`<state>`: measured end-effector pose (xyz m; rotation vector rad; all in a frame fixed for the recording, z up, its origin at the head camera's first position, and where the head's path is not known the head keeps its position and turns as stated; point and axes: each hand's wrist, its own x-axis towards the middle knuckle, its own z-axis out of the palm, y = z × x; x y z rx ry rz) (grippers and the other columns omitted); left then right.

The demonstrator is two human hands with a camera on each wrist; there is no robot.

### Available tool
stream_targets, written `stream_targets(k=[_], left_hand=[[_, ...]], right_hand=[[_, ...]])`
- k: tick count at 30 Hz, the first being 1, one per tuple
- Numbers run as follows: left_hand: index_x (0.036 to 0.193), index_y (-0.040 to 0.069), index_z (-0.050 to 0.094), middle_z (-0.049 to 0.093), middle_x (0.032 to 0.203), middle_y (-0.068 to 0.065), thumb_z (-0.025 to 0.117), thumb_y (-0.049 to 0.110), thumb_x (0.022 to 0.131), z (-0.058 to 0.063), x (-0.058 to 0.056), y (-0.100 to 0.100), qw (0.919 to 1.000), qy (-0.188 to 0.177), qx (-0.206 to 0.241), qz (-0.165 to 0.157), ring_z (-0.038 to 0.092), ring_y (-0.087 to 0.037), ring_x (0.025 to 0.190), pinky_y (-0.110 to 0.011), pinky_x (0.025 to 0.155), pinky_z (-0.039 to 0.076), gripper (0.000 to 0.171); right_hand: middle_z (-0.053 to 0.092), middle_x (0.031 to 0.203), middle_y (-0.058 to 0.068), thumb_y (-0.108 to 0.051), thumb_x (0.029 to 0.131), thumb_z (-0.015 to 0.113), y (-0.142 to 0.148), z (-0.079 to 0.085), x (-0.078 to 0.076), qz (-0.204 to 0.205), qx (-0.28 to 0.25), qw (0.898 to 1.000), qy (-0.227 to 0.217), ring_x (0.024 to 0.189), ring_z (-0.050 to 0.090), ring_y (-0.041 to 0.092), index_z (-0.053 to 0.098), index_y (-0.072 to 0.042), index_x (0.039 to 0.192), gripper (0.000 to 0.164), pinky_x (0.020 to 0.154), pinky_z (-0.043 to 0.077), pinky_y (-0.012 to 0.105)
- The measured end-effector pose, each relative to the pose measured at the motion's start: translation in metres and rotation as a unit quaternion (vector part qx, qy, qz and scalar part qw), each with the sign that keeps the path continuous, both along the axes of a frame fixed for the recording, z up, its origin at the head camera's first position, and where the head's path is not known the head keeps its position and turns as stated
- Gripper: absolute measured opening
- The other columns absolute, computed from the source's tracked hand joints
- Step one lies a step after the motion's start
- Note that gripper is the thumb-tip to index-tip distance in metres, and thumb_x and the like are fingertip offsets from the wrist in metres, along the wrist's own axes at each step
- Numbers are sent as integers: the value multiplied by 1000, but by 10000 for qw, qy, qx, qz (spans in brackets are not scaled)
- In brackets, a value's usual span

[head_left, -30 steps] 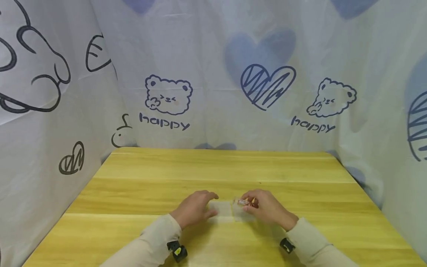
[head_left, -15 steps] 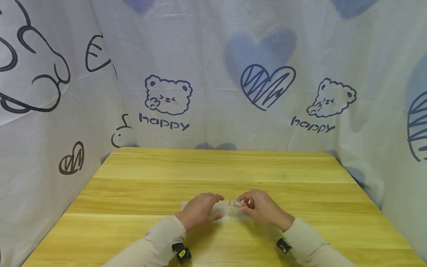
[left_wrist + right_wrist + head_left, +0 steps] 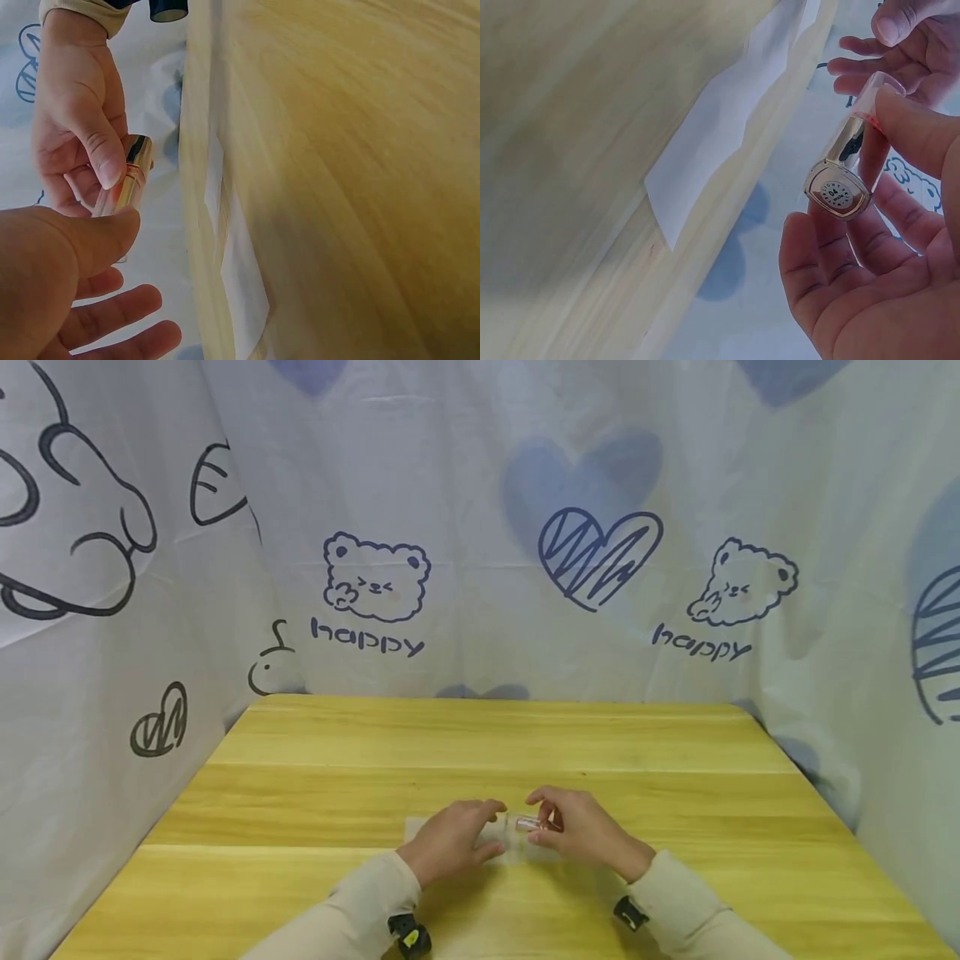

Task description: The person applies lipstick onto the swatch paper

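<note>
A lipstick tube [image 3: 531, 823] with a gold base and a clear end is pinched between the thumb and fingers of my right hand [image 3: 588, 828], low over the table. In the right wrist view the gold base of the lipstick [image 3: 838, 180] faces the camera and bears a round label with "04". My left hand [image 3: 453, 837] is beside the clear end, thumb and fingers apart around a gap. From the left wrist view, the thumb of the left hand [image 3: 37, 277] overlaps that clear end. Beneath the hands lies white paper [image 3: 720, 116], partly covered by the left hand.
The wooden table [image 3: 480, 743] stretches out beyond the hands. White curtains [image 3: 465, 527] printed with hearts and bears hang along its back and sides. Both wrists carry small black devices [image 3: 630, 913].
My right hand has shifted left with the lipstick, and my left hand has moved right, narrowing the space between them. More of the white paper shows left of the left hand.
</note>
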<state>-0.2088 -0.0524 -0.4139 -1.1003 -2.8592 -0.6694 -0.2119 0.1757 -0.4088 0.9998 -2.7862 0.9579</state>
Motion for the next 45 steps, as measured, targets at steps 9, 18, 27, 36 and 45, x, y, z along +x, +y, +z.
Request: stream_targets(k=[9,18,27,36,45], left_hand=[[124,2,59,69,105,-8,71,24,90,2,-3,2,9997,199,27,-130,66,-21,95,-33,81,54,42],[120,4,62,70,100,-4,70,23,91,0,-2,2,9996,175,27,-201,66,-18,91,-31,77,54,36],[114,5,64,70,97,-4,71,18,90,0,-2,1,9986,371,143,-362,67,-19,87,-27,71,54,28],[109,6,66,71,97,-5,70,17,90,-1,-3,2,9978,410,272,-441,67,-18,86,-26,71,54,21],[107,7,67,71,97,-5,71,16,89,0,-3,3,9978,423,359,-352,67,-17,85,-27,71,54,20]], right_hand=[[61,80,-8,-13,81,79,-3,1,0,87,-92,9999,10,56,46,3,61,1,114,40,52,43,21],[61,80,-8,-16,81,79,-7,-1,0,147,-76,9999,-2,59,47,1,61,1,112,40,54,43,20],[62,81,-8,-15,82,78,-8,-1,0,197,-78,9998,-50,60,48,4,62,1,112,38,54,43,20],[62,84,-5,-18,83,78,-7,0,2,186,-22,9997,-182,62,50,5,62,1,112,38,55,45,21],[62,87,-4,-16,83,78,-3,0,2,150,47,9995,-289,68,54,5,62,-1,113,38,58,48,23]])
